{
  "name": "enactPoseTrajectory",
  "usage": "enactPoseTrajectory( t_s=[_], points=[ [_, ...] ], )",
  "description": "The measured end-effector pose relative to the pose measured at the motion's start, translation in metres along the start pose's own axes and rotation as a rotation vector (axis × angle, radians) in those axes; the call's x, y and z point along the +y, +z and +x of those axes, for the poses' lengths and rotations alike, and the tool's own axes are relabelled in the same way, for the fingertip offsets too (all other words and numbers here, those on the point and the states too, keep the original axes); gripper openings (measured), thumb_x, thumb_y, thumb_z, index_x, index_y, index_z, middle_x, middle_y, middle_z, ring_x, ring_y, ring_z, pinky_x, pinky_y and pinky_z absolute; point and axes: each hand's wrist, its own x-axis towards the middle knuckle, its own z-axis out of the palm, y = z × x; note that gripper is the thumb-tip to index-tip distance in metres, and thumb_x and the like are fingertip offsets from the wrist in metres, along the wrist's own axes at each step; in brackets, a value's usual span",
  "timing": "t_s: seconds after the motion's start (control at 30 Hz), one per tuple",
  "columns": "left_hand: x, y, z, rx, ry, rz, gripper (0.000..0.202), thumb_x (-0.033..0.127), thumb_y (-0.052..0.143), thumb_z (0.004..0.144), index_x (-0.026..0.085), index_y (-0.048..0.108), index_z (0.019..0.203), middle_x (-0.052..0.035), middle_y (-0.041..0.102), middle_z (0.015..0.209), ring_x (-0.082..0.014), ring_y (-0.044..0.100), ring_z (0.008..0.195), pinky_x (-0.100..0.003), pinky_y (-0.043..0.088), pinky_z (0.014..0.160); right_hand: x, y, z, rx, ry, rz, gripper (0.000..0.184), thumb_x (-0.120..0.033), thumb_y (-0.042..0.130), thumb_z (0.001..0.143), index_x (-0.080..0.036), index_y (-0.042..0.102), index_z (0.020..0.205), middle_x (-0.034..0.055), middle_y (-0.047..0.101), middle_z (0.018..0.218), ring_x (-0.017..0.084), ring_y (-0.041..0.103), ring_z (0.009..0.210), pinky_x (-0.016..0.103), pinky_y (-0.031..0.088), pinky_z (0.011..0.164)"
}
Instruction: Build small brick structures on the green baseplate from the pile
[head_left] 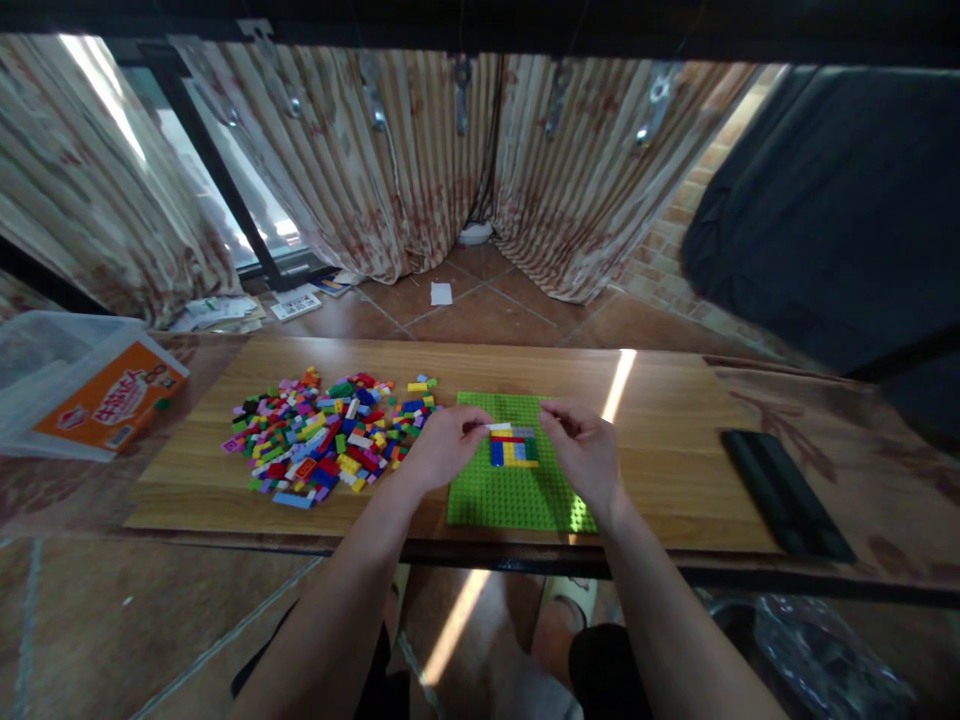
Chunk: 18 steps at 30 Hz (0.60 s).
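My left hand is at the left side of a green studded baseplate, with thumb and forefinger pinching one end of a white brick. That brick lies along the back edge of a small block of toy bricks, coloured blue, yellow, red, light blue, green and grey, on the baseplate. My right hand hovers over the baseplate's right side, fingers curled and thumb close to the forefinger. Whether anything sits between those fingertips is too small to make out.
Loose coloured bricks are heaped on the wooden board to the left. Beyond them stands a clear plastic tub with an orange label. A black flat object lies at the right end. Curtains hang behind.
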Motion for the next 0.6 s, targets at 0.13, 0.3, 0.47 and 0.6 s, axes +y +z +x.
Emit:
enactPoseTrajectory(
  t_s=[0.13, 0.3, 0.47, 0.6],
  points=[
    [0.002, -0.002, -0.001, -0.080, 0.022, -0.052, 0.018, 0.021, 0.053, 0.085, 0.017, 0.070, 0.089, -0.0023, 0.072, 0.085, -0.0148, 0.063, 0.077, -0.025, 0.048, 0.071, -0.002, -0.002, -0.005, -0.193, -0.119, -0.070, 0.028, -0.038, 0.066, 0.078, -0.020, 0.071, 0.099, 0.0033, 0.069, 0.085, 0.014, 0.062, 0.071, 0.029, 0.052, 0.068],
    [-0.001, -0.002, -0.003, -0.141, 0.031, -0.098, 0.016, 0.025, 0.055, 0.084, 0.017, 0.069, 0.084, -0.0012, 0.069, 0.078, -0.0138, 0.061, 0.073, -0.024, 0.046, 0.067, -0.009, -0.003, -0.012, -0.378, -0.203, -0.140, 0.017, -0.035, 0.063, 0.084, -0.023, 0.073, 0.091, 0.0027, 0.070, 0.086, 0.015, 0.064, 0.078, 0.029, 0.052, 0.072],
    [0.001, 0.001, -0.009, -0.145, 0.011, -0.112, 0.014, 0.025, 0.058, 0.082, 0.016, 0.069, 0.080, -0.0008, 0.068, 0.075, -0.0131, 0.059, 0.069, -0.024, 0.045, 0.064, -0.015, -0.005, -0.018, -0.509, -0.256, -0.213, 0.012, -0.030, 0.063, 0.086, -0.026, 0.072, 0.092, 0.0008, 0.069, 0.089, 0.015, 0.064, 0.082, 0.030, 0.051, 0.076],
    [0.007, 0.007, -0.016, -0.111, -0.024, -0.117, 0.012, 0.023, 0.059, 0.080, 0.016, 0.068, 0.077, -0.0010, 0.067, 0.073, -0.0131, 0.059, 0.068, -0.024, 0.045, 0.063, -0.014, -0.007, -0.022, -0.529, -0.314, -0.342, 0.011, -0.024, 0.062, 0.086, -0.026, 0.071, 0.090, 0.0014, 0.068, 0.089, 0.017, 0.064, 0.087, 0.031, 0.050, 0.079]
  ],
)
